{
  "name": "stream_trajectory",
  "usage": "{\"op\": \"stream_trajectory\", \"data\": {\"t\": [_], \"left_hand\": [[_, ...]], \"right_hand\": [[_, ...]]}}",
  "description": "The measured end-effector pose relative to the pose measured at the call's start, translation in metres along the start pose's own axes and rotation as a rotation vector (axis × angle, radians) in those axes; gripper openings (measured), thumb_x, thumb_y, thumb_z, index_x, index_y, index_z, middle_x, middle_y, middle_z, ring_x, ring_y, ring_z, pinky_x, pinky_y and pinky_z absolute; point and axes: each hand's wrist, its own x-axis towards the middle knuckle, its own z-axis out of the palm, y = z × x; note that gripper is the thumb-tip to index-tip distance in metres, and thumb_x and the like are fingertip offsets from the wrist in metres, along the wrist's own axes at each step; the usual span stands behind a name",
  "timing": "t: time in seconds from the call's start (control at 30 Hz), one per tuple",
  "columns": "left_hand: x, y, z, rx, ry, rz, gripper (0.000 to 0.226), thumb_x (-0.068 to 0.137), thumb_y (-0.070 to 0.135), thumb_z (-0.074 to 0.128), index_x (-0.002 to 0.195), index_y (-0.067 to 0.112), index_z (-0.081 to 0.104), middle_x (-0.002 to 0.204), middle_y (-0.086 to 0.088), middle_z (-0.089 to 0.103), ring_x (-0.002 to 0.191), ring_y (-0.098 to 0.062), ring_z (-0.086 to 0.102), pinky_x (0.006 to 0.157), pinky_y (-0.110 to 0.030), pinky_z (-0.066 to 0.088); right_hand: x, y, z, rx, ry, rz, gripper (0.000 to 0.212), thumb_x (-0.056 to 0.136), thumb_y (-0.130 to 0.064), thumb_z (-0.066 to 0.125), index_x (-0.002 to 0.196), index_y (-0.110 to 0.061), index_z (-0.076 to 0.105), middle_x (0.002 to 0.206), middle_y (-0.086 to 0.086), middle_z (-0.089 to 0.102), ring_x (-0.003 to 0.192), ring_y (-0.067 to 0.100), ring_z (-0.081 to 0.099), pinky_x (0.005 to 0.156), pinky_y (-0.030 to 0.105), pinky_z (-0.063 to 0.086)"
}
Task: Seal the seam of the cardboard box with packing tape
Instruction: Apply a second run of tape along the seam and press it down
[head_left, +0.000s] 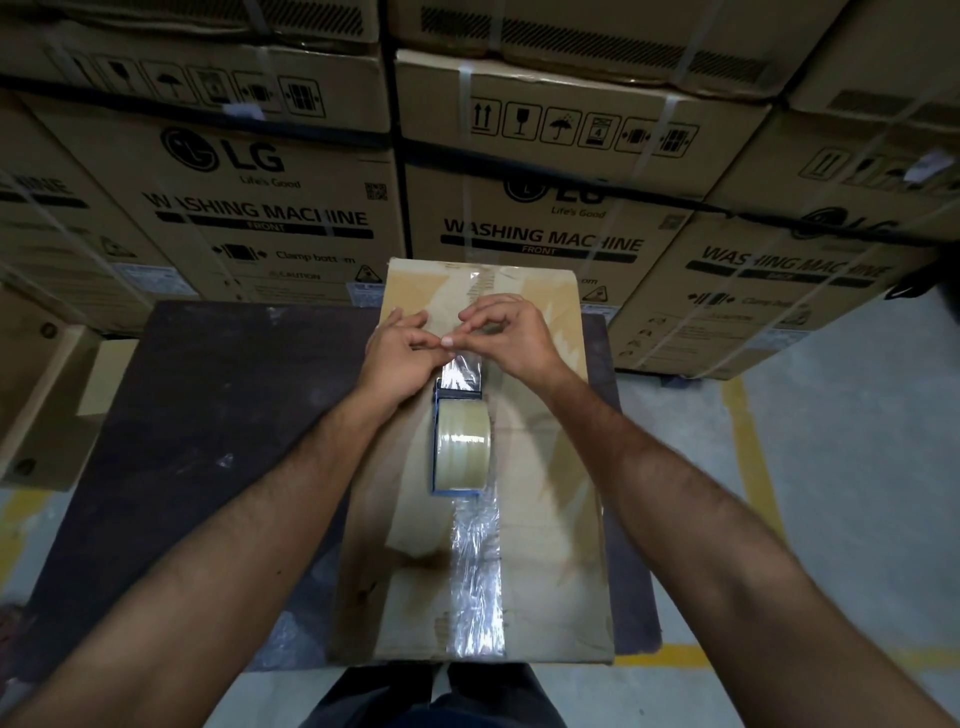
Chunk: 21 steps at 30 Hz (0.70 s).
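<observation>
The cardboard box (545, 467) lies in the middle of the frame on the dark table (208, 415), its seam running from the bottom edge toward the top. The tape dispenser (460, 441) rests on that seam, just below my hands. My left hand (397, 353) and right hand (511, 332) both pinch the loose tape end (461, 366) at the dispenser's mouth. Taped seam shows below the dispenser; the stretch above looks like the next run, and both hands are equally near.

Stacked cartons (270, 208) read "LG Life's Good", "WASHING MACHINE", "FRONT", "Clamp bottom", "CAUTION", plus handling pictograms; the small print is unreadable.
</observation>
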Motion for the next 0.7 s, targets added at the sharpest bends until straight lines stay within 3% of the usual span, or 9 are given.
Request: {"op": "stream_trajectory", "data": {"t": [0.17, 0.33, 0.43, 0.53, 0.63, 0.7], "left_hand": [[0.001, 0.000, -0.001, 0.002, -0.008, -0.022, 0.014, 0.087, 0.014, 0.083, 0.100, 0.019, 0.086, 0.164, -0.004, 0.051, 0.164, -0.019, 0.019, 0.131, -0.038, 0.008], [-0.005, 0.001, 0.003, 0.025, -0.050, 0.008, 0.017, 0.089, 0.017, 0.084, 0.089, 0.034, 0.082, 0.164, -0.002, 0.050, 0.165, -0.021, 0.013, 0.135, -0.049, 0.003], [-0.004, -0.002, 0.003, 0.024, -0.018, -0.004, 0.012, 0.090, 0.017, 0.082, 0.101, 0.022, 0.085, 0.164, -0.003, 0.050, 0.164, -0.020, 0.016, 0.134, -0.048, 0.005], [-0.003, -0.003, 0.003, 0.008, -0.005, 0.006, 0.012, 0.090, 0.020, 0.084, 0.102, 0.022, 0.085, 0.163, -0.002, 0.052, 0.163, -0.020, 0.019, 0.132, -0.042, 0.008], [-0.004, -0.003, 0.003, -0.039, 0.005, 0.016, 0.011, 0.089, 0.021, 0.085, 0.098, 0.027, 0.084, 0.161, -0.004, 0.055, 0.163, -0.020, 0.022, 0.132, -0.042, 0.010], [-0.004, -0.004, 0.003, -0.060, 0.002, 0.024, 0.011, 0.089, 0.021, 0.085, 0.094, 0.031, 0.084, 0.160, -0.005, 0.055, 0.163, -0.020, 0.023, 0.133, -0.046, 0.011]], "right_hand": [[-0.016, 0.004, -0.005, -0.126, -0.099, -0.034, 0.030, 0.063, -0.043, 0.100, 0.087, -0.031, 0.087, 0.109, -0.012, 0.076, 0.122, 0.016, 0.056, 0.107, 0.040, 0.046], [-0.025, 0.008, -0.011, -0.179, -0.104, -0.088, 0.041, 0.063, -0.053, 0.094, 0.097, -0.033, 0.087, 0.121, -0.014, 0.073, 0.130, 0.015, 0.052, 0.115, 0.054, 0.042], [-0.029, 0.012, -0.013, -0.244, -0.152, -0.104, 0.046, 0.067, -0.060, 0.085, 0.106, -0.036, 0.085, 0.132, -0.010, 0.072, 0.140, 0.019, 0.048, 0.118, 0.057, 0.039], [-0.031, 0.012, -0.011, -0.222, -0.105, -0.054, 0.035, 0.078, -0.057, 0.079, 0.102, -0.034, 0.086, 0.131, -0.010, 0.072, 0.139, 0.018, 0.047, 0.118, 0.055, 0.039], [-0.028, 0.008, -0.009, -0.135, -0.054, 0.042, 0.023, 0.078, -0.041, 0.093, 0.096, -0.028, 0.087, 0.123, -0.010, 0.072, 0.134, 0.017, 0.049, 0.117, 0.054, 0.041], [-0.026, 0.003, -0.010, -0.135, -0.059, 0.072, 0.027, 0.074, -0.038, 0.096, 0.097, -0.029, 0.086, 0.124, -0.008, 0.072, 0.133, 0.017, 0.049, 0.117, 0.053, 0.041]]}}
